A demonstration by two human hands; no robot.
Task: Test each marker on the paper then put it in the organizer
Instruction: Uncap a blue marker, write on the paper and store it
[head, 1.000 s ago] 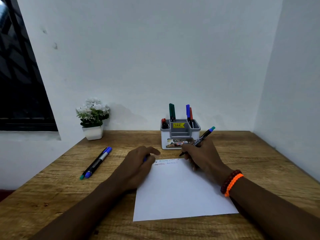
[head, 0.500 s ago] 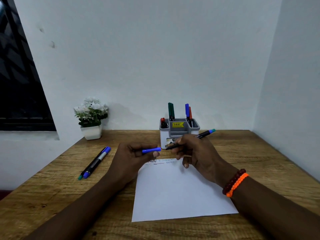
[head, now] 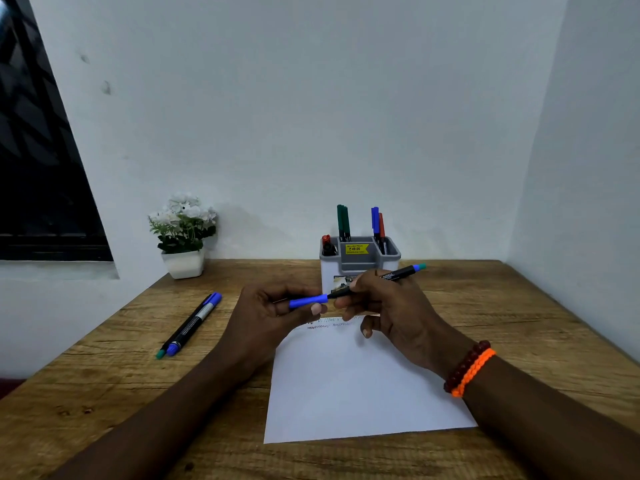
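My right hand (head: pixel 391 306) grips a black marker (head: pixel 394 274) with a teal end, held level above the top of the white paper (head: pixel 360 386). My left hand (head: pixel 270 317) pinches a blue cap (head: pixel 308 301), which meets the marker's tip end. Short scribble lines run along the paper's far edge. The grey and white organizer (head: pixel 360 261) stands behind my hands and holds several markers, green, blue and red. Two more markers (head: pixel 192 323) lie side by side on the desk at the left.
A small white pot of white flowers (head: pixel 183 237) sits at the back left of the wooden desk (head: pixel 519 317). White walls close the back and the right side. A dark window is at the left.
My right hand lifted the marker off the paper and turned it level. My left hand rose from the paper and brought the blue cap up to the marker's tip.
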